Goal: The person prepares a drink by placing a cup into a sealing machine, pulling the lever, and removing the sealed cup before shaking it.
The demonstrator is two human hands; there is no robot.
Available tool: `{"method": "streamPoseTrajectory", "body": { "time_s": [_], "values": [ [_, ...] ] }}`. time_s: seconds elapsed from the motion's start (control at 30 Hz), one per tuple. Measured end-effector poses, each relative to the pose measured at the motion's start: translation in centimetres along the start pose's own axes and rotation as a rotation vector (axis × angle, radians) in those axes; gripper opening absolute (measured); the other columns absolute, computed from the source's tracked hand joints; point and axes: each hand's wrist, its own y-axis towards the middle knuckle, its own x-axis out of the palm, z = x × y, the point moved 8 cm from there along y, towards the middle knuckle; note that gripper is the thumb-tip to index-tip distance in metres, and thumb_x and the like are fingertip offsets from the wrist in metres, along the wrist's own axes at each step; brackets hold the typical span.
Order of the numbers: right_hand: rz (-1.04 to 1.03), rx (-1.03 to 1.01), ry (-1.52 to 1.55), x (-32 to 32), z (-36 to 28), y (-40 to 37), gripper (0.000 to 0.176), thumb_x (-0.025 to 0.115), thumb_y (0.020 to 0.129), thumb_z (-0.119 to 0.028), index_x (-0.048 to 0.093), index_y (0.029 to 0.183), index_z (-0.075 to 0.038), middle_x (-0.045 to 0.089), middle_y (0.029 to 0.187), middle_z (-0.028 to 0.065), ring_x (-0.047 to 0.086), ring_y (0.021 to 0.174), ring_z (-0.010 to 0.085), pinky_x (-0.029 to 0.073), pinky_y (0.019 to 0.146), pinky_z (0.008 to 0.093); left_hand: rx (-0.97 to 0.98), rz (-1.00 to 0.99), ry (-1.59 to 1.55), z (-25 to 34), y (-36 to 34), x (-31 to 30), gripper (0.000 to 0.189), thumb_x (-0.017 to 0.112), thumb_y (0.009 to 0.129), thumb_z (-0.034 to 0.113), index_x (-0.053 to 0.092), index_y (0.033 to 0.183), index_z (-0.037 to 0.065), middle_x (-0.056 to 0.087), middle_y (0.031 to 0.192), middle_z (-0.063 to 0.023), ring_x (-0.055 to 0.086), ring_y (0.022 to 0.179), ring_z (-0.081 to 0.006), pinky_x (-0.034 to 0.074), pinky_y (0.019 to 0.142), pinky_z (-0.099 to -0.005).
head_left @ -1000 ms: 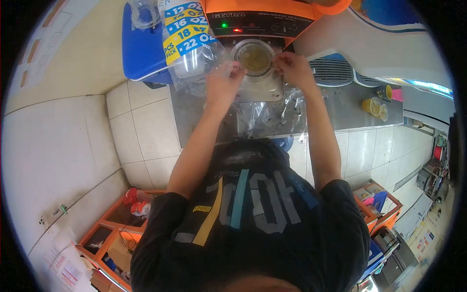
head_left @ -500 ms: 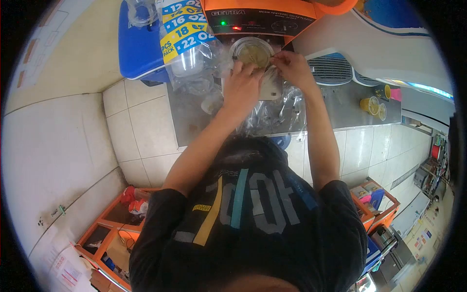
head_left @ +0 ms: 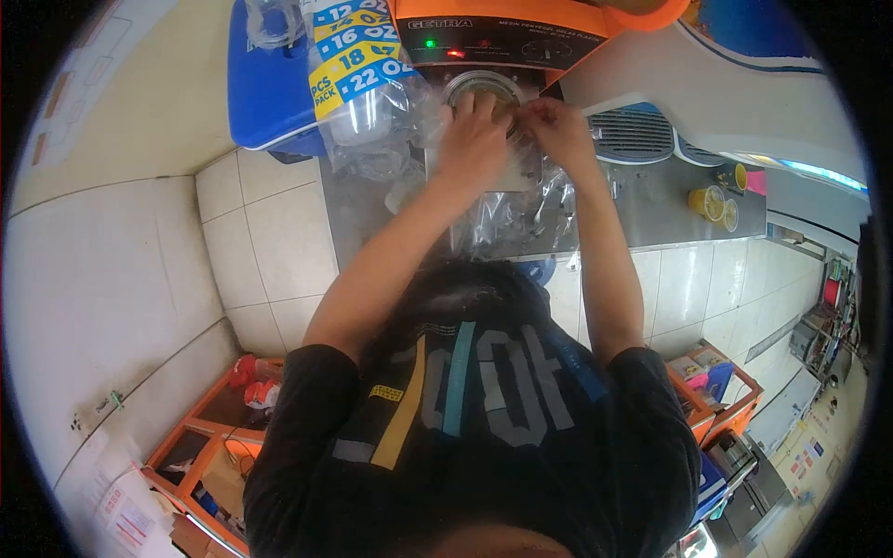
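A round cup holder [head_left: 453,93] with a metal-looking rim sits at the front of an orange-and-black cup sealing machine [head_left: 484,42]. My left hand [head_left: 473,144] reaches over it, fingers spread across the opening and hiding most of what is inside. Beside the rim on the right, my right hand [head_left: 558,135] is closed in a pinch at the edge of clear plastic film. More of this crumpled film [head_left: 498,219] with small dark marks hangs below my hands, over the counter edge.
A bag of plastic cups [head_left: 363,116] leans by a blue box [head_left: 270,102] on the left. To the right are a dark grille [head_left: 633,135] and yellowish cups [head_left: 707,203] on the metal counter [head_left: 642,209]. A white appliance [head_left: 651,74] stands at upper right.
My left hand has moved up and forward, so its fingers now cover the pale contents seen inside the round holder before. My right hand stays pinched at the rim's right side.
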Motion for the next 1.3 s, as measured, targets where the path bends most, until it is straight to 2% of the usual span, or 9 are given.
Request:
{"method": "streamPoseTrajectory", "body": {
  "time_s": [0.17,0.27,0.37,0.47,0.77,0.97,1.07,1.17,1.3],
  "values": [
    [0.007,0.032,-0.198,-0.8,-1.9,-0.8,0.031,0.074,0.084,-0.032,0.078,0.096,-0.004,0.074,0.083,0.0181,0.074,0.08,0.0336,0.057,0.074,0.0412,0.009,0.024,-0.037,-0.3,-0.3,-0.4,0.03,0.062,0.082,0.013,0.073,0.11,0.013,0.059,0.127,-0.0043,0.048,0.117,-0.0275,0.035,0.089,-0.0452],
    [-0.016,-0.052,-0.145,-0.3,-2.3,-1.2,0.027,0.073,0.084,-0.029,0.079,0.094,-0.005,0.074,0.083,0.0179,0.074,0.08,0.034,0.057,0.074,0.0409,0.036,-0.052,-0.025,-0.2,-1.0,-0.5,0.032,0.061,0.082,0.011,0.073,0.111,0.013,0.058,0.133,-0.0036,0.048,0.118,-0.0276,0.035,0.09,-0.0448],
    [-0.018,-0.065,-0.167,-0.3,-3.1,-1.6,0.023,0.074,0.082,-0.026,0.079,0.093,-0.005,0.074,0.084,0.018,0.074,0.08,0.0341,0.057,0.074,0.0408,0.063,-0.045,-0.027,-0.3,-1.0,-0.6,0.034,0.061,0.082,0.009,0.072,0.114,0.014,0.058,0.135,-0.0035,0.048,0.119,-0.0278,0.035,0.09,-0.0447],
    [0.018,-0.053,-0.064,-0.2,-2.0,-1.8,0.021,0.075,0.082,-0.023,0.079,0.093,-0.005,0.074,0.084,0.0181,0.074,0.079,0.0338,0.057,0.073,0.0403,0.071,-0.027,-0.049,-0.5,-1.0,-0.7,0.035,0.061,0.082,0.009,0.072,0.115,0.014,0.058,0.135,-0.0033,0.047,0.12,-0.0279,0.035,0.091,-0.045],
    [0.18,-0.115,-0.139,-0.6,-3.2,-2.3,0.021,0.075,0.085,-0.021,0.077,0.093,-0.002,0.074,0.082,0.0187,0.075,0.077,0.0314,0.057,0.069,0.0387,0.074,-0.043,-0.049,-0.4,-1.2,-0.3,0.043,0.058,0.084,0.011,0.068,0.125,0.016,0.055,0.141,-0.0027,0.046,0.123,-0.0281,0.033,0.093,-0.0482],
    [0.216,-0.103,-0.043,-0.3,-3.9,-3.1,0.02,0.076,0.085,-0.021,0.077,0.095,-0.003,0.074,0.079,0.0165,0.074,0.075,0.0311,0.056,0.071,0.0381,0.06,-0.022,-0.064,-0.6,-1.2,0.0,0.043,0.058,0.084,0.01,0.068,0.126,0.016,0.052,0.146,-0.0022,0.045,0.125,-0.0277,0.033,0.093,-0.0487],
    [0.173,-0.057,-0.024,0.0,-2.5,-2.9,0.022,0.077,0.085,-0.021,0.077,0.095,-0.003,0.074,0.081,0.0172,0.074,0.076,0.031,0.057,0.071,0.0386,0.079,-0.029,-0.045,-0.8,-1.5,0.2,0.043,0.057,0.084,0.01,0.068,0.125,0.015,0.052,0.147,-0.0022,0.046,0.124,-0.0278,0.032,0.093,-0.0491],
    [0.143,-0.067,-0.181,-0.1,-3.5,-3.2,0.022,0.078,0.084,-0.021,0.077,0.094,-0.002,0.074,0.081,0.0178,0.075,0.076,0.0307,0.056,0.07,0.0386,0.079,-0.007,-0.112,-1.2,-2.1,0.1,0.043,0.057,0.085,0.01,0.068,0.125,0.015,0.051,0.148,-0.0027,0.045,0.125,-0.028,0.032,0.093,-0.0497],
    [0.096,-0.054,-0.115,0.3,-2.8,-2.8,0.021,0.078,0.083,-0.021,0.077,0.093,-0.003,0.074,0.081,0.0183,0.075,0.075,0.0307,0.056,0.069,0.0381,0.055,-0.104,-0.075,-1.3,-1.8,0.7,0.046,0.056,0.085,0.01,0.067,0.129,0.017,0.049,0.151,-0.0022,0.044,0.127,-0.0286,0.032,0.094,-0.05]
  ]
}}
